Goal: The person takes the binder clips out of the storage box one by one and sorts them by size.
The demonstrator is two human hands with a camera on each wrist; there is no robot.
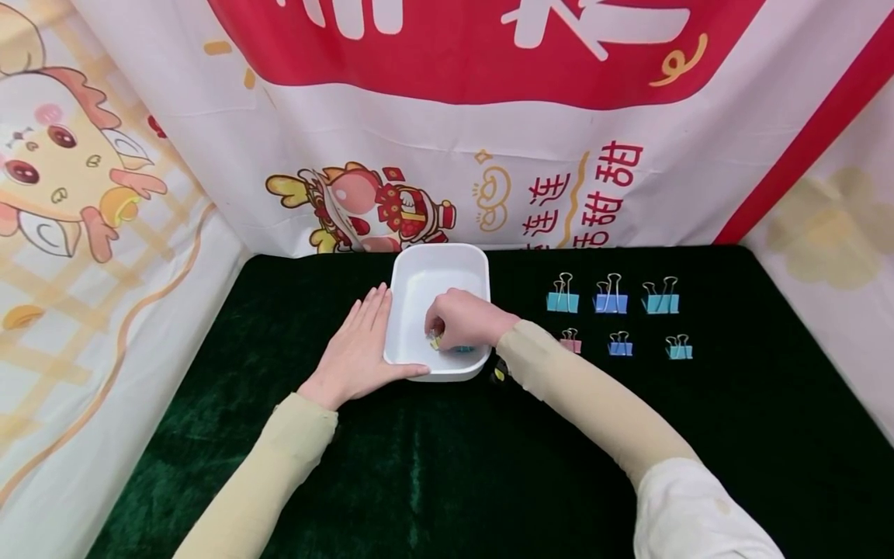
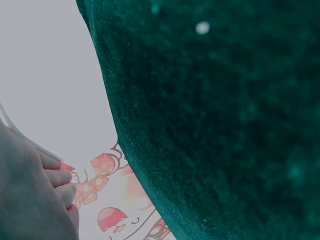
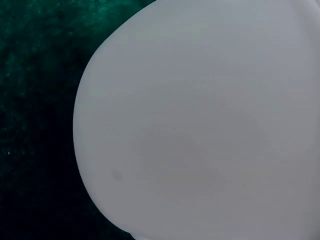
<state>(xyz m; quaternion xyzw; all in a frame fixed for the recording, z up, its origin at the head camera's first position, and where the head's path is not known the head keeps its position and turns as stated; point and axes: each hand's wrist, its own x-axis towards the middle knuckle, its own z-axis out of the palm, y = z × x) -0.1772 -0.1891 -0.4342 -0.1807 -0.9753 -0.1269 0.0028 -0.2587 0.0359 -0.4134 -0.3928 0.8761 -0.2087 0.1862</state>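
A white rectangular tray [image 1: 440,252] stands on dark green cloth [image 1: 447,466]. My right hand [image 1: 447,330] reaches into the tray's near end, its fingers curled and pinching a small yellow binder clip [image 1: 436,341]. Something teal [image 1: 464,350] shows just under that hand. My left hand [image 1: 363,341] lies flat on the cloth against the tray's left wall, thumb along the front rim. The right wrist view is filled by the tray's white wall [image 3: 200,125]. In the left wrist view only my left hand's fingers [image 2: 45,185] and green cloth [image 2: 225,125] show.
Right of the tray, binder clips lie in two rows: larger teal [image 1: 562,301], blue [image 1: 610,303] and teal [image 1: 660,303] behind; smaller pink [image 1: 570,342], blue [image 1: 619,347] and teal [image 1: 679,351] in front. Printed banners wall in the back and both sides.
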